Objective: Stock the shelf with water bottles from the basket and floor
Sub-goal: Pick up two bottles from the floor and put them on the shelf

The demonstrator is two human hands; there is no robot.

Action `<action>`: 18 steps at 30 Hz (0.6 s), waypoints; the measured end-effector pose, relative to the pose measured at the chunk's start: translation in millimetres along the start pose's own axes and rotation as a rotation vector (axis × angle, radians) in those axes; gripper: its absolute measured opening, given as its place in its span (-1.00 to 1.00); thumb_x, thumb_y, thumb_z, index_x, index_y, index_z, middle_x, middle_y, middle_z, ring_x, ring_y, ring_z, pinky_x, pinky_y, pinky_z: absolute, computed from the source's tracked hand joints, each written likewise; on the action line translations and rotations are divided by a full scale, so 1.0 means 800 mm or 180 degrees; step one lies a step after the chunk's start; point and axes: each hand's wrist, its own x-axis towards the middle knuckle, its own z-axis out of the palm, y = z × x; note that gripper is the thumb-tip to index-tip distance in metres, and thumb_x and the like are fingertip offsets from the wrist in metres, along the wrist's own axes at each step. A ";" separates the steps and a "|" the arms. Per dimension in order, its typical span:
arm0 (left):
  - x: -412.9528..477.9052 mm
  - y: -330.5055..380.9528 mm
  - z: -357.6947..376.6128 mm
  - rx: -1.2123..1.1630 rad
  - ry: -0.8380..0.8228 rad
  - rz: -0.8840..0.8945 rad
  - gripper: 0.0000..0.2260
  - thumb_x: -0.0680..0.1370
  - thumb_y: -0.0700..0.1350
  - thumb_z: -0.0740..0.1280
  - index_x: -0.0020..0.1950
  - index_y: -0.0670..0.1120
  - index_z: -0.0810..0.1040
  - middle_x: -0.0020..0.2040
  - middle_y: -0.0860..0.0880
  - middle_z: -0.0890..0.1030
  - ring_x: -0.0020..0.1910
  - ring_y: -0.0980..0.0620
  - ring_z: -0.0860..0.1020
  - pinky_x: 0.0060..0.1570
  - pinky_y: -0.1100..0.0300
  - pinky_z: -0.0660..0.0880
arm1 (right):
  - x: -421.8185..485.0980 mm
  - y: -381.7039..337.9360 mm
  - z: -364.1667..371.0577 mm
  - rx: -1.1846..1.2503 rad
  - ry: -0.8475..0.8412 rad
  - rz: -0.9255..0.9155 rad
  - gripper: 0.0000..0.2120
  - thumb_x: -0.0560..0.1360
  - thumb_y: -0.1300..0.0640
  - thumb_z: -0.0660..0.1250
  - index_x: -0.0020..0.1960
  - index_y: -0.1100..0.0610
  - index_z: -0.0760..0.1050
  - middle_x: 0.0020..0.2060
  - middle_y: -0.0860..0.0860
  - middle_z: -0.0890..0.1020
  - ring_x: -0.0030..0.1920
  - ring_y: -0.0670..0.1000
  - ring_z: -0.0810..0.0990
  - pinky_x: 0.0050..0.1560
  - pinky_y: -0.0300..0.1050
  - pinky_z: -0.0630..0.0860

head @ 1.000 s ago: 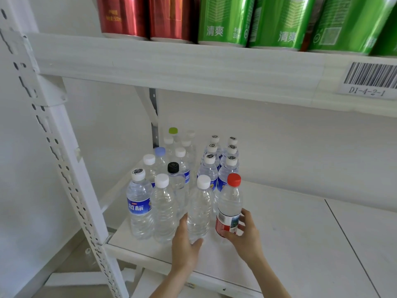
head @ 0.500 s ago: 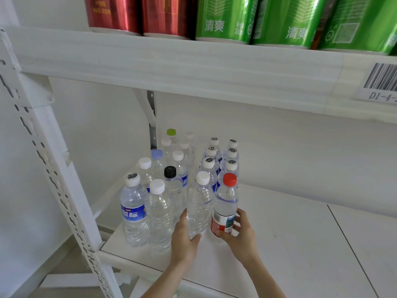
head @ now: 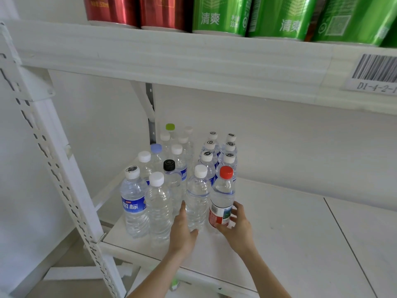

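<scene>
Both hands rest on the front row of bottles at the left end of the white shelf. The left hand is curled around the base of a clear bottle with a white cap: thumb at the bottle's 3 o'clock side near the bottom, fingers wrapped behind at 9 o'clock, grasping it while it stands upright on the shelf. The right hand holds the red-cap bottle at its red and white label, fingers spread loosely along the 3 o'clock side and the thumb under the front of the label; the grip looks light, half open. That bottle stands upright, touching the clear bottle at its 9 o'clock. Further toward 9 o'clock in the same row stand another white-capped bottle and a blue-label bottle. Behind, toward 12 o'clock, more bottles stand in tight rows, among them one with a black cap, one with a pale blue cap and one with a green cap at the very back. From 3 o'clock of the red-cap bottle the shelf surface is bare. On the upper shelf stand red cans and green cans, with a barcode tag on its front edge at the right.
</scene>
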 end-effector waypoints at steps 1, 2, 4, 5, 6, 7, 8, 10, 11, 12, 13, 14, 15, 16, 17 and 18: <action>-0.005 0.001 -0.002 0.0041 -0.0043 -0.0026 -0.16 0.48 -0.24 0.42 0.59 0.01 -0.05 0.48 -0.08 0.33 0.42 -0.04 0.37 0.32 0.22 0.30 | -0.003 0.003 -0.001 -0.0168 0.0028 0.0001 -0.33 0.32 0.07 0.58 0.28 -0.07 0.29 0.07 -0.14 0.59 0.04 -0.08 0.58 -0.01 -0.17 0.57; -0.012 0.001 -0.003 0.0092 -0.0088 -0.0041 -0.18 0.50 -0.22 0.41 0.59 -0.01 -0.06 0.48 -0.09 0.33 0.42 -0.04 0.37 0.32 0.22 0.31 | -0.007 0.005 -0.004 -0.0409 0.0045 -0.0020 -0.32 0.34 0.02 0.56 0.34 -0.03 0.28 0.15 -0.07 0.59 0.11 -0.03 0.57 0.05 -0.08 0.56; -0.027 -0.001 -0.008 0.0252 -0.0146 0.0042 -0.21 0.53 -0.15 0.39 0.59 -0.03 -0.06 0.48 -0.10 0.31 0.42 -0.04 0.37 0.32 0.21 0.31 | -0.017 0.012 -0.010 -0.0964 0.0056 -0.0145 -0.29 0.39 -0.02 0.50 0.42 0.04 0.24 0.28 0.02 0.54 0.24 0.06 0.53 0.10 -0.01 0.52; -0.036 -0.003 -0.010 0.0356 -0.0144 0.0141 -0.23 0.54 -0.11 0.37 0.59 -0.04 -0.05 0.48 -0.09 0.30 0.42 -0.03 0.36 0.32 0.22 0.31 | -0.024 0.014 -0.014 -0.1206 0.0056 -0.0231 -0.30 0.42 -0.03 0.47 0.44 0.07 0.23 0.31 0.03 0.52 0.26 0.09 0.51 0.10 0.00 0.51; -0.045 -0.006 -0.013 0.0471 -0.0133 0.0264 -0.26 0.55 -0.07 0.35 0.59 -0.05 -0.03 0.49 -0.08 0.28 0.43 -0.02 0.34 0.32 0.23 0.30 | -0.030 0.016 -0.018 -0.1430 0.0062 -0.0317 -0.32 0.44 -0.03 0.43 0.46 0.08 0.23 0.33 0.03 0.50 0.26 0.11 0.51 0.09 0.01 0.51; -0.054 -0.010 -0.015 0.0597 -0.0113 0.0414 -0.29 0.57 -0.04 0.33 0.59 -0.05 -0.01 0.50 -0.08 0.26 0.45 -0.02 0.31 0.33 0.23 0.29 | -0.036 0.018 -0.021 -0.1666 0.0088 -0.0413 -0.35 0.46 -0.03 0.41 0.46 0.09 0.24 0.33 0.02 0.50 0.24 0.12 0.52 0.08 0.03 0.52; -0.062 -0.013 -0.018 0.0744 -0.0096 0.0547 -0.32 0.57 -0.02 0.31 0.58 -0.06 0.02 0.52 -0.08 0.24 0.47 -0.03 0.28 0.36 0.22 0.27 | -0.043 0.020 -0.024 -0.1920 0.0131 -0.0535 -0.37 0.46 -0.04 0.39 0.45 0.10 0.27 0.32 0.03 0.51 0.20 0.14 0.55 0.07 0.06 0.53; -0.080 -0.021 -0.024 0.1098 -0.0071 0.0758 -0.37 0.59 0.03 0.27 0.58 -0.05 0.08 0.54 -0.09 0.22 0.49 -0.06 0.24 0.38 0.16 0.28 | -0.055 0.029 -0.027 -0.2366 0.0249 -0.0795 -0.40 0.41 -0.03 0.42 0.38 0.14 0.38 0.21 0.06 0.59 0.09 0.18 0.61 0.00 0.10 0.55; -0.089 -0.025 -0.027 0.1317 -0.0044 0.0874 -0.40 0.58 0.05 0.28 0.57 -0.05 0.14 0.53 -0.11 0.25 0.48 -0.09 0.26 0.37 0.11 0.32 | -0.062 0.034 -0.028 -0.2491 0.0321 -0.0878 -0.41 0.37 -0.03 0.45 0.33 0.15 0.43 0.15 0.08 0.62 0.04 0.19 0.63 -0.04 0.11 0.56; -0.098 -0.029 -0.029 0.1534 -0.0016 0.1008 -0.42 0.56 0.05 0.31 0.53 -0.07 0.23 0.49 -0.15 0.32 0.44 -0.13 0.33 0.33 0.06 0.38 | -0.071 0.038 -0.029 -0.2577 0.0400 -0.0951 -0.42 0.34 -0.02 0.46 0.30 0.15 0.46 0.11 0.08 0.64 0.01 0.19 0.64 -0.05 0.11 0.57; -0.105 -0.033 -0.031 0.1700 0.0015 0.1124 -0.43 0.53 0.04 0.35 0.49 -0.09 0.32 0.44 -0.18 0.40 0.38 -0.17 0.42 0.27 0.01 0.44 | -0.081 0.040 -0.031 -0.2661 0.0469 -0.1026 -0.44 0.33 -0.02 0.45 0.27 0.14 0.48 0.09 0.07 0.64 0.00 0.18 0.65 -0.04 0.10 0.57; -0.112 -0.037 -0.031 0.1845 0.0090 0.1238 -0.46 0.50 0.04 0.37 0.44 -0.11 0.40 0.37 -0.20 0.47 0.32 -0.19 0.48 0.23 -0.02 0.48 | -0.091 0.042 -0.033 -0.2753 0.0535 -0.1115 -0.45 0.33 -0.03 0.42 0.26 0.13 0.48 0.08 0.07 0.64 0.01 0.17 0.64 -0.02 0.10 0.57; -0.119 -0.042 -0.032 0.1983 0.0182 0.1341 -0.49 0.49 0.05 0.35 0.40 -0.12 0.45 0.33 -0.21 0.51 0.28 -0.20 0.51 0.21 -0.05 0.50 | -0.102 0.043 -0.035 -0.2846 0.0585 -0.1186 -0.46 0.33 -0.04 0.41 0.26 0.13 0.48 0.08 0.08 0.64 0.02 0.18 0.64 0.00 0.12 0.57; -0.127 -0.044 -0.033 0.2115 0.0241 0.1396 -0.51 0.51 0.07 0.29 0.38 -0.13 0.47 0.31 -0.21 0.53 0.27 -0.20 0.52 0.20 -0.07 0.50 | -0.112 0.047 -0.038 -0.2926 0.0608 -0.1213 -0.46 0.33 -0.04 0.42 0.26 0.14 0.48 0.10 0.09 0.64 0.04 0.19 0.64 0.02 0.14 0.57; -0.136 -0.046 -0.034 0.2220 0.0236 0.1391 -0.51 0.52 0.10 0.21 0.37 -0.12 0.47 0.31 -0.21 0.53 0.27 -0.21 0.52 0.21 -0.09 0.50 | -0.123 0.051 -0.040 -0.2991 0.0607 -0.1200 -0.45 0.33 -0.03 0.46 0.27 0.14 0.48 0.11 0.11 0.63 0.06 0.20 0.63 0.05 0.17 0.56; -0.146 -0.048 -0.034 0.2297 0.0203 0.1360 -0.49 0.52 0.12 0.15 0.38 -0.11 0.46 0.33 -0.20 0.51 0.29 -0.20 0.50 0.23 -0.12 0.49 | -0.136 0.055 -0.043 -0.3052 0.0592 -0.1159 -0.43 0.32 -0.03 0.49 0.27 0.14 0.48 0.13 0.13 0.63 0.09 0.21 0.62 0.08 0.20 0.55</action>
